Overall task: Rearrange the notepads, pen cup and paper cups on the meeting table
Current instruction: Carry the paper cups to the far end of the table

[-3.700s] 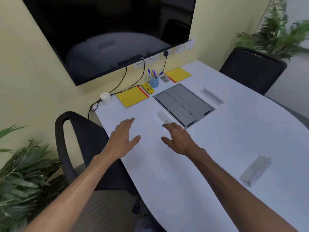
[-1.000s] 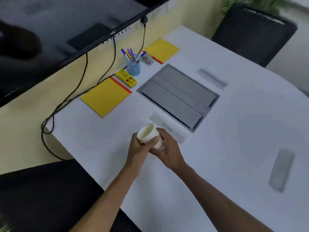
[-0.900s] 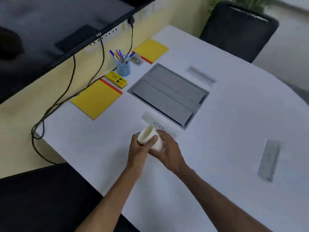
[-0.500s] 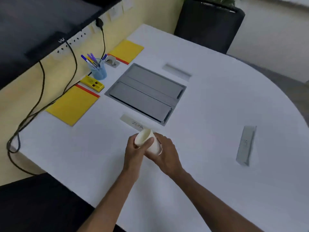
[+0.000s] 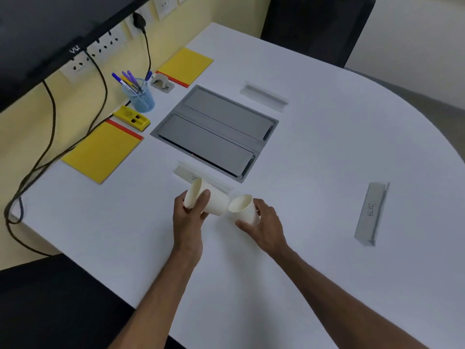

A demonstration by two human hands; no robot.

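My left hand (image 5: 189,217) grips a white paper cup (image 5: 211,201), tilted on its side with its mouth to the left. My right hand (image 5: 264,225) holds a second white paper cup (image 5: 243,210), just separated from the first, mouth facing up-left. Both cups hover above the white meeting table (image 5: 314,159). A yellow notepad (image 5: 103,151) lies at the left near the wall, another yellow notepad (image 5: 186,64) lies farther back. Between them stands a blue pen cup (image 5: 140,96) with several pens.
A grey cable hatch (image 5: 216,129) is set in the table's middle. Name holders lie behind the cups (image 5: 186,172), at the far side (image 5: 264,96) and at the right (image 5: 371,214). A yellow box (image 5: 132,118), a small punch (image 5: 161,83), black cables (image 5: 45,137) and black chairs (image 5: 314,23) surround.
Earlier both hands held one stack of cups together; now the stack is pulled apart, one cup in each hand. The view has shifted right.
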